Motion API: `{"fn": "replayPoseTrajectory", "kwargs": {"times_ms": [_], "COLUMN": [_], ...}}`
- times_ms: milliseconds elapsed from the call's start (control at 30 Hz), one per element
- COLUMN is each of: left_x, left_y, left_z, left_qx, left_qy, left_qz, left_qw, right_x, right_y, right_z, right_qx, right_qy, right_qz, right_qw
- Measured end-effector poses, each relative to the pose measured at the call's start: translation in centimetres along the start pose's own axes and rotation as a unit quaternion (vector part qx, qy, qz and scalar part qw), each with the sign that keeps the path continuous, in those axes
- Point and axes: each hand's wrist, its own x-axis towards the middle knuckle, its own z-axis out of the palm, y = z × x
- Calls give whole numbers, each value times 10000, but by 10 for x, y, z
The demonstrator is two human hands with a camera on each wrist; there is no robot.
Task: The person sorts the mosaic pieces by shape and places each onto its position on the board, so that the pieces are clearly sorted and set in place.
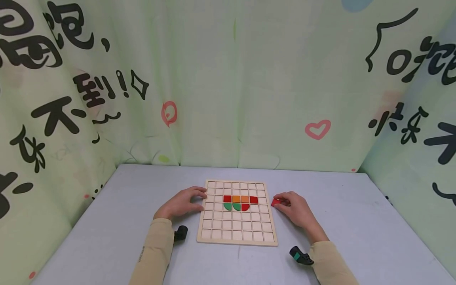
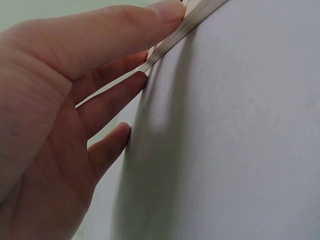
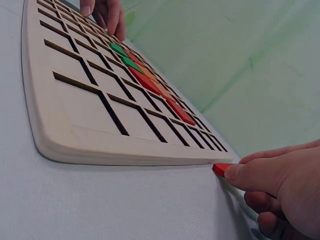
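A wooden grid board (image 1: 236, 236) lies on the table, its recessed squares partly filled. One row holds a red square (image 1: 227, 199), two orange squares (image 1: 240, 199) and another red square (image 1: 253, 200). Just below sit two green rounded pieces (image 1: 232, 206) and a red rounded piece (image 1: 245, 207). My left hand (image 1: 183, 202) rests at the board's left edge, thumb and fingers extended along the rim. Beside the right edge, my right hand (image 1: 294, 206) pinches a small red piece (image 3: 220, 169) between thumb and fingers; most of its shape is hidden.
The pale table (image 1: 117, 237) runs around the board on all sides. Printed curtains (image 1: 242, 87) hang behind it and along both sides. A black wrist camera (image 1: 180, 233) sits by the left sleeve, and another camera (image 1: 301, 256) by the right sleeve.
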Motion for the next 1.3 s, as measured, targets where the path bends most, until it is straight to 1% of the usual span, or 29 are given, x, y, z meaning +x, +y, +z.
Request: {"fn": "replayPoseTrajectory", "kwargs": {"times_ms": [200,267,367,433,500,600,933,1133,1233,1300], "left_x": [-1,-1,-1,-2,-1,-1,-2,-1,-1,0], "left_y": [3,3,3,3,2,2,2,2,1,1], "left_z": [1,0,0,0,0,0,0,0,1,1], "left_qx": [-19,-25,-17,-4,5,-4,7,-39,2,22], "left_qy": [21,31,22,25,6,5,9,42,48,62], "left_qz": [-112,-137,-154,-101,-71,-25,-23,-64,-93,-106], "left_qw": [9999,9999,9999,9999,10000,10000,10000,10000,9999,9999], "right_x": [1,1,2,2,2,1,-1,-1,-1,0], "right_y": [3,3,2,2,2,2,1,1,2,2], "right_z": [-1,-1,0,1,1,1,0,-1,-1,-1], "right_qx": [4,-51,-202,-299,-325,-290,-224,-244,-291,-324], "right_qy": [3,-12,-104,-178,-253,-258,-133,-209,-263,-268], "right_qz": [305,336,215,69,-73,-209,-366,-517,-502,-425], "right_qw": [9995,9994,9995,9994,9991,9990,9990,9981,9980,9982]}}
